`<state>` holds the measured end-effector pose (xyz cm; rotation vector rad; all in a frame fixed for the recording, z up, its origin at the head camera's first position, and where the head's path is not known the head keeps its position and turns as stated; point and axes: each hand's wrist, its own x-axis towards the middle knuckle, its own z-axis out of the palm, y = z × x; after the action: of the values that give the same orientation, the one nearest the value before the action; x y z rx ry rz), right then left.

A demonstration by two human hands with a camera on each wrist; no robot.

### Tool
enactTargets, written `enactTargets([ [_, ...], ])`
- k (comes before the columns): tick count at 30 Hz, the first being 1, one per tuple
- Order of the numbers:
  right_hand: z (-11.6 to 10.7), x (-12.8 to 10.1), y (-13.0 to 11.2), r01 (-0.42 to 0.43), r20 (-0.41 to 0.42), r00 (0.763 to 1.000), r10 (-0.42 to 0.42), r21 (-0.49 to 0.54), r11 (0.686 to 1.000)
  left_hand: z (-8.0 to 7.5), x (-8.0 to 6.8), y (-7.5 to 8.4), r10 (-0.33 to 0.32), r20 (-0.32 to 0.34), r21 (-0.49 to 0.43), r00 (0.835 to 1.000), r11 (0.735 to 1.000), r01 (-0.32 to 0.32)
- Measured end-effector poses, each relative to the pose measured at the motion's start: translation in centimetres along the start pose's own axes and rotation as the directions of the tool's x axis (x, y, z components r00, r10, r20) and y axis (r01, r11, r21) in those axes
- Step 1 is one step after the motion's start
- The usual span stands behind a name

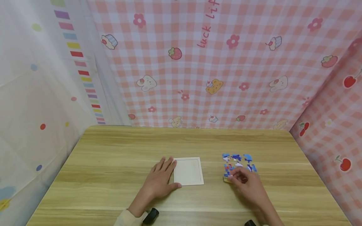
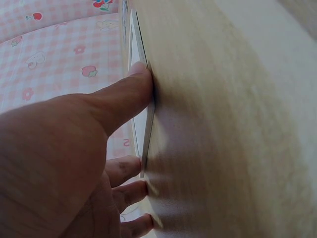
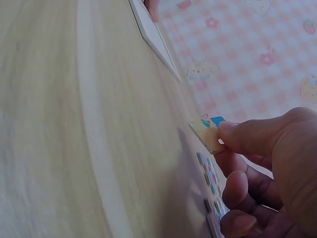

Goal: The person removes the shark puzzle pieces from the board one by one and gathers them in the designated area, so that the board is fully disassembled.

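From the head view, the left hand (image 1: 159, 182) lies flat on the wooden tabletop (image 1: 113, 150), fingers straight and spread, right against the left edge of a white square tray (image 1: 188, 171). Nothing is in its grip, it's just pressing beside the tray. The right hand (image 1: 247, 185) is over by a bunch of blue puzzle pieces (image 1: 238, 161) laid out well to the right of the tray, fingers curled at the near-left corner of the bunch.

Left wrist view: the thumb (image 2: 124, 96) is pushed up against the tray's (image 2: 143, 124) thin edge, and the other fingertips touch the tabletop (image 2: 223, 124) below it.

Right wrist view: the right hand (image 3: 262, 168) pinches one puzzle piece (image 3: 209, 134) between thumb and fingers, lifted a bit off the tabletop (image 3: 74, 124). More pieces (image 3: 210, 176) lie flat just below it, with the tray (image 3: 153, 34) farther off.
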<state>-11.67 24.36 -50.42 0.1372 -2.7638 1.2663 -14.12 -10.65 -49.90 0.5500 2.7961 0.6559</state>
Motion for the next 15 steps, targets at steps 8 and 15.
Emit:
enactTargets([
  [8,-0.7,-0.1,1.0,-0.001,-0.019,1.000,0.000,-0.055,0.998,0.0,0.0,0.1,-0.001,0.001,0.013,1.000,1.000,0.001],
  [15,-0.2,0.2,1.8,0.035,-0.068,0.997,-0.048,-0.180,0.983,0.0,0.0,0.2,-0.005,0.004,0.013,1.000,1.000,0.005],
])
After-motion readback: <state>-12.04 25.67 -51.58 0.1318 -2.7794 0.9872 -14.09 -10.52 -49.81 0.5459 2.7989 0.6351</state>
